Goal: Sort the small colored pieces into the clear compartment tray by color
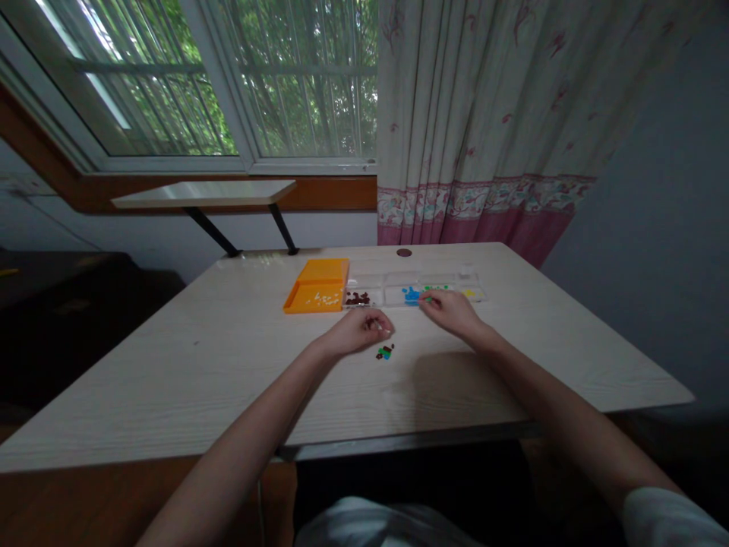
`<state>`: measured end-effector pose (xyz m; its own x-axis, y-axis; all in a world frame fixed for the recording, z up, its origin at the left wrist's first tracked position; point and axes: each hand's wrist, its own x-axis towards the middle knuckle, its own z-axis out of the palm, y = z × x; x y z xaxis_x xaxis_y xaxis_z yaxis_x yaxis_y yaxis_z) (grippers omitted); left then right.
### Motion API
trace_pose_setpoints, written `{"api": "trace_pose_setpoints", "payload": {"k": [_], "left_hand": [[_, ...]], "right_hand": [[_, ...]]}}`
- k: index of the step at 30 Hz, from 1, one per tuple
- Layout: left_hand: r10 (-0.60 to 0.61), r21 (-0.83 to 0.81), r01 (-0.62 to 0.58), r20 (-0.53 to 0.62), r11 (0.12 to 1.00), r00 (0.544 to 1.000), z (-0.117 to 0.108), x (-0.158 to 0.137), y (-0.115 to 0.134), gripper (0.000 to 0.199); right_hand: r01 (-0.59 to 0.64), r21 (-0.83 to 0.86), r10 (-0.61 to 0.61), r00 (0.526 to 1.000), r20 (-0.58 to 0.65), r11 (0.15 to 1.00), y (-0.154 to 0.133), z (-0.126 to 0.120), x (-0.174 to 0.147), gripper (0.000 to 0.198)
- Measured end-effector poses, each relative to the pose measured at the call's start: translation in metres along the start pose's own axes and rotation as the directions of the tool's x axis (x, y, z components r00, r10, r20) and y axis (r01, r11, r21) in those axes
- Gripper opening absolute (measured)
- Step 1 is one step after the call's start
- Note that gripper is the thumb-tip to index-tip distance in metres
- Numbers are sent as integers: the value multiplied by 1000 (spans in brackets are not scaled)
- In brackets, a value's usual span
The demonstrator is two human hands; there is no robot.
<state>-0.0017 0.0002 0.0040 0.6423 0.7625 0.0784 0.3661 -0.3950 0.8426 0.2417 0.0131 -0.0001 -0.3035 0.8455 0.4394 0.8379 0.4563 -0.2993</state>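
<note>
My left hand (361,330) hovers low over the table, thumb and fingers pinched together on a small white piece (389,331). Just in front of it lies a small pile of brown, green and blue pieces (386,352). My right hand (452,311) reaches to a clear compartment box (392,278), its fingertips closed on what looks like a small green piece (428,299). Blue pieces (411,295) fill the compartment by those fingertips. Green pieces (436,288) and yellow pieces (469,293) sit farther right, partly hidden by the hand. Brown pieces (358,298) occupy a compartment at the left.
An open orange case (316,271) holding white pieces (326,298) stands left of the clear box. A raised shelf (210,194) on black legs rises at the table's back left. Behind the wooden table (239,380) hang a curtain (456,114) and a window.
</note>
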Motion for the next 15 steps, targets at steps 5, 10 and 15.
{"api": "trace_pose_setpoints", "payload": {"k": [5, 10, 15], "left_hand": [[-51, -137, 36, -109, 990, 993, 3, 3, -6, 23], [-33, -236, -5, -155, 972, 987, 7, 5, -6, 22], [-57, -208, 27, -139, 978, 989, 8, 5, -3, 22]], "right_hand": [[225, 77, -227, 974, 25, 971, -37, 19, -10, 18], [291, 85, -290, 957, -25, 953, -45, 24, -14, 17], [370, 113, -366, 929, -55, 922, -46, 21, -14, 18]]}}
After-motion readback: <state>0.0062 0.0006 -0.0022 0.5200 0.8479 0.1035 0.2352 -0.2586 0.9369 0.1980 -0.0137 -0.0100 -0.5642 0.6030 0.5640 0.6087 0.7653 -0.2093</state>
